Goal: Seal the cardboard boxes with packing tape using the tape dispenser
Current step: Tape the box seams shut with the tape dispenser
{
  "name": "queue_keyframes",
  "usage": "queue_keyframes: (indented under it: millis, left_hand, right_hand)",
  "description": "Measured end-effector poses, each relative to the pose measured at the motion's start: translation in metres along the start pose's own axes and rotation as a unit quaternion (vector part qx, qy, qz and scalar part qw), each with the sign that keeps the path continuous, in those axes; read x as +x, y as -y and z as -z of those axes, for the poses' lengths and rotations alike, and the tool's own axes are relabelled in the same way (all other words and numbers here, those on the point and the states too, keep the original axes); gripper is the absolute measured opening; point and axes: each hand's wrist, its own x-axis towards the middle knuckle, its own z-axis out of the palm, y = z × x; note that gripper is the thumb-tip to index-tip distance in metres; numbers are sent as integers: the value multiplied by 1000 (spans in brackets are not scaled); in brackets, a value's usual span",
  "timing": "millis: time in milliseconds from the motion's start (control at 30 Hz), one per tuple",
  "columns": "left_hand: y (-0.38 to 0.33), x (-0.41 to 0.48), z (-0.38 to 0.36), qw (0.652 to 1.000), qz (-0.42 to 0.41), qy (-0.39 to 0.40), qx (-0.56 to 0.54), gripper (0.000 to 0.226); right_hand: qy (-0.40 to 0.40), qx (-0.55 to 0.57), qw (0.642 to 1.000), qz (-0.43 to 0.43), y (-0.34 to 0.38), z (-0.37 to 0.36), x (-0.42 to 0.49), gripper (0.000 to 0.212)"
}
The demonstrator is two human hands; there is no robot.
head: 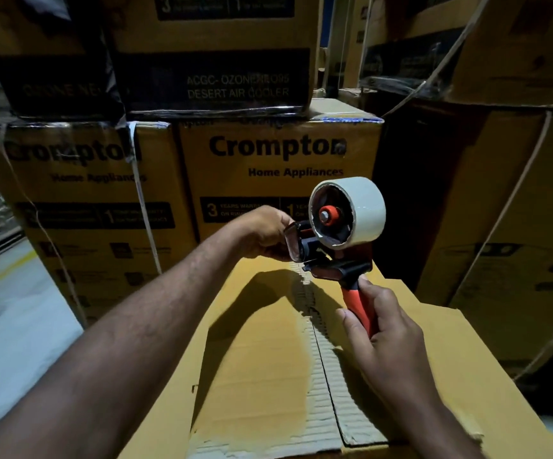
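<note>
Cardboard box (252,359) below tape dispenser (334,260)

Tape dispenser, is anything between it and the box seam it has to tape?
Nothing visible does. The right hand grips the tape dispenser by its handle, and the left hand holds its front, over the far end of the seam. No object lies on the box along it.

I was in a dim warehouse or stockroom. Printed cartons (278,180) marked "Crompton Home Appliances" stood stacked in tiers ahead and to my right. An upper carton (215,84) read "DESERT AIR COOLER", and several were bound with strapping bands (142,200). To my left lay a bare grey floor (10,326) with a painted yellow line (3,273). A plain box (262,352) sat before me.
</note>
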Motion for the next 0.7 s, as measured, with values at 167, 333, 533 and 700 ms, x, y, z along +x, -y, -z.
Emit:
queue_keyframes:
  millis: [167,333,533,700]
  left_hand:
    - [8,32,1,997,-29,-15,76,12]
    - [28,72,-11,972,-72,-74,210,18]
    - [49,107,7,968,-94,-127,193,15]
    - [50,124,1,976,-117,-89,163,11]
  right_hand:
    - [23,-62,996,-56,4,-17,2,52]
    - [54,-98,988,-111,17,-37,12,50]
    - [66,-124,976,-164,26,-51,22,50]
    - [65,-148,969,-188,34,-53,21,55]
